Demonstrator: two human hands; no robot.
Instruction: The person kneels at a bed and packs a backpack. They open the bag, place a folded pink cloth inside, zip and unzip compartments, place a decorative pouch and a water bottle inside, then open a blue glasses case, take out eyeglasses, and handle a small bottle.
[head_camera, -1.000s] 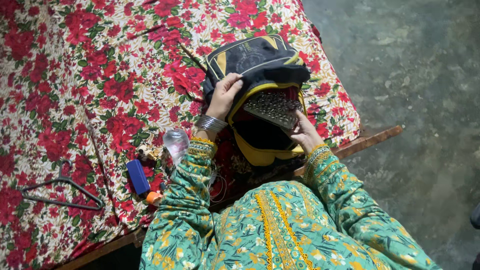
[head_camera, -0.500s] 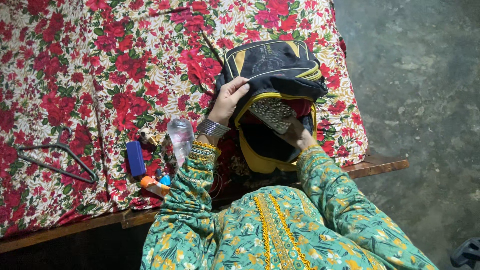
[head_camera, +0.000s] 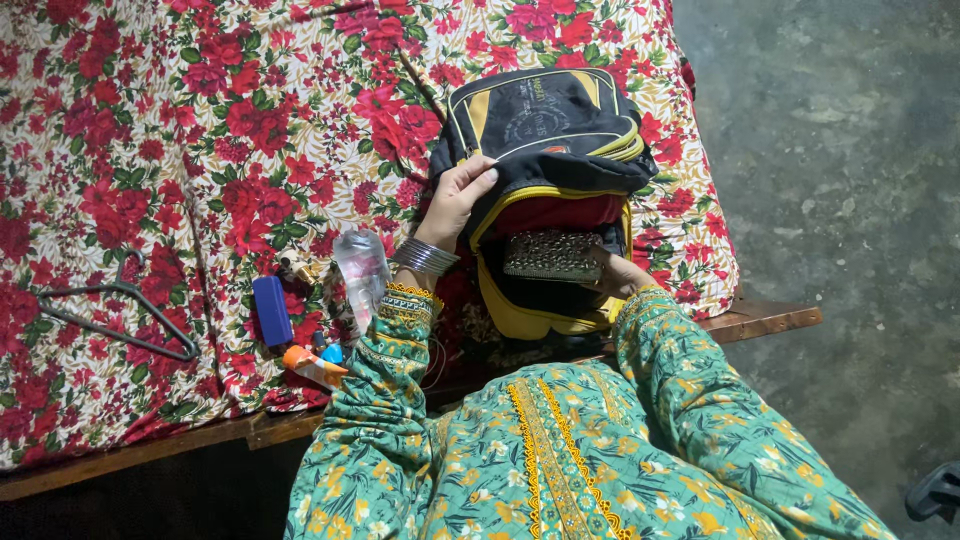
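Studded clutch sits halfway into the open black-and-yellow backpack on the bed. Your right hand grips its end; your left hand clasps the bag's flap. Hanger and bottle remain outside.

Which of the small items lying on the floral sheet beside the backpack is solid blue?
The upright rectangular blue case, left of the clear plastic bottle. The tube below it is orange and white, and the bottle is see-through.
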